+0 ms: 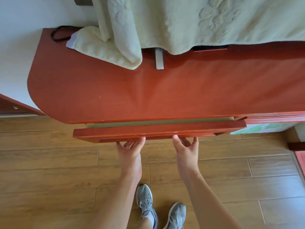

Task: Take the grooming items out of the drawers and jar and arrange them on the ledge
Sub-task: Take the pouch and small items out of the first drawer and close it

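Head view. The left hand [130,149] grips the lower edge of the front panel of a red-brown wooden drawer [158,131]. Its fingers curl under the panel and its thumb lies against the panel face. The right hand [186,148] takes the same hold just beside it, with the thumb tip on the panel and the fingers hooked beneath. Both hands sit near the middle of the panel, close together but not touching.

The drawer stands slightly out from under the glossy red-brown wooden counter [115,90], which has a rounded left corner. Only a narrow pale strip of the drawer's interior shows between the panel and the counter edge. Its contents cannot be told.

At the rear of the counter a cream terry towel [181,22] hangs down, and one folded end rests on the surface at left. A flat silver bar [159,60] protrudes from under the towel. A black cable loop [60,33] lies at the rear left corner. Below are a light wooden plank floor [49,162] and two grey lace-up trainers [146,200].
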Demonstrator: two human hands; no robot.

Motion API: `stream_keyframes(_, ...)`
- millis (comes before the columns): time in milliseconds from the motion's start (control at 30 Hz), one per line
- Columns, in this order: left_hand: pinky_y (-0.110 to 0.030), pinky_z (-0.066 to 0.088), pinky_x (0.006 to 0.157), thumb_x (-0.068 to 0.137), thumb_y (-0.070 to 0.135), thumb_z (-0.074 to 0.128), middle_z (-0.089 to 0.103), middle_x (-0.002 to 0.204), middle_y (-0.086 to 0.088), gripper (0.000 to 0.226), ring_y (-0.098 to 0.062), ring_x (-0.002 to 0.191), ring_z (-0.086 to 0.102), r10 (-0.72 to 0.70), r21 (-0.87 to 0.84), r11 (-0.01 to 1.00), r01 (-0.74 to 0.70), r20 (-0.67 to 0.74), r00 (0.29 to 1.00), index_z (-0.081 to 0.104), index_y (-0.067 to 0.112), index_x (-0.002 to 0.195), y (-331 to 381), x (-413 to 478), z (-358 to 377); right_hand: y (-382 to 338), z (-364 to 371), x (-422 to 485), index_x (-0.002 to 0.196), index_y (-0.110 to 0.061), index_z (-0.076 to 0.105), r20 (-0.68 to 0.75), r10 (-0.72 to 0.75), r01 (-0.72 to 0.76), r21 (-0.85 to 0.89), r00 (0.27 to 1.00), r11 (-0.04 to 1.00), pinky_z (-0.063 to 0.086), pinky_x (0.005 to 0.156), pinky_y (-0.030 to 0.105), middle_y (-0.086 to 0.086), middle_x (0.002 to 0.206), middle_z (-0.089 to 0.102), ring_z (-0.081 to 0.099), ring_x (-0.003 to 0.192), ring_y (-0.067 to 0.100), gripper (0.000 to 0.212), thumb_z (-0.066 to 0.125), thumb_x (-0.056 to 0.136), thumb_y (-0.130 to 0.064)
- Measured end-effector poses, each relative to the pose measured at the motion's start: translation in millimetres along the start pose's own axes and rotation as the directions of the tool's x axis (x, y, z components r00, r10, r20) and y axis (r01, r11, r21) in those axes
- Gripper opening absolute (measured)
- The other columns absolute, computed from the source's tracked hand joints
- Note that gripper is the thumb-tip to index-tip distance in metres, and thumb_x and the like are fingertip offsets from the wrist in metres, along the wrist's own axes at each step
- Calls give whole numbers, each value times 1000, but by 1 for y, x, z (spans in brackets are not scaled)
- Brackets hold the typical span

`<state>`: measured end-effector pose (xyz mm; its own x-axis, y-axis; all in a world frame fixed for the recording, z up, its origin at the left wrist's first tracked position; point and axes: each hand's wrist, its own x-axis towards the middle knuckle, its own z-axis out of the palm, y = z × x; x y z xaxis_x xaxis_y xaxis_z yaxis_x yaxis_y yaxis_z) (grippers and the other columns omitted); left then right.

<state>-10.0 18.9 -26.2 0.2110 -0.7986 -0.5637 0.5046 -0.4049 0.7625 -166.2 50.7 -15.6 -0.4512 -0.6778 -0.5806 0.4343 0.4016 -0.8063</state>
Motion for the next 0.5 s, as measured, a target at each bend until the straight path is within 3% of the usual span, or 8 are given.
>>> stream_keyframes(100,-34,47,102,58,16,87,56,107,-12,113,-13,92,68,-15,4,1000,15,-5,1000,23,25,151,-5,-17,-9,8,-10,-14,146,-17,28,16,18,-18,43,1000,999,43,107,39,11,125,60,63,111,17,110,87,56,-45)
stream_keyframes(267,-35,47,103,62,11,83,61,95,-7,102,-10,86,69,-21,-18,1000,21,-19,1000,28,22,147,-14,-51,-28,25,-30,-44,132,-20,42,53,4,-8,82,999,997,45,105,37,5,106,62,64,95,13,88,85,57,-39)
stream_keyframes(367,-33,47,100,65,4,84,60,82,0,113,-9,84,69,-29,-32,999,28,-28,999,18,20,155,-22,-73,-43,37,-44,-64,133,-25,39,42,5,-9,83,999,996,44,106,38,5,108,60,63,96,14,94,87,54,-43)
stream_keyframes(500,-37,43,109,65,10,85,60,90,-3,121,-7,86,70,-50,-33,998,49,-39,998,7,16,158,-34,-105,-65,54,-66,-95,139,-26,33,36,34,-35,38,999,999,42,108,39,8,124,60,64,107,13,107,88,51,-50)
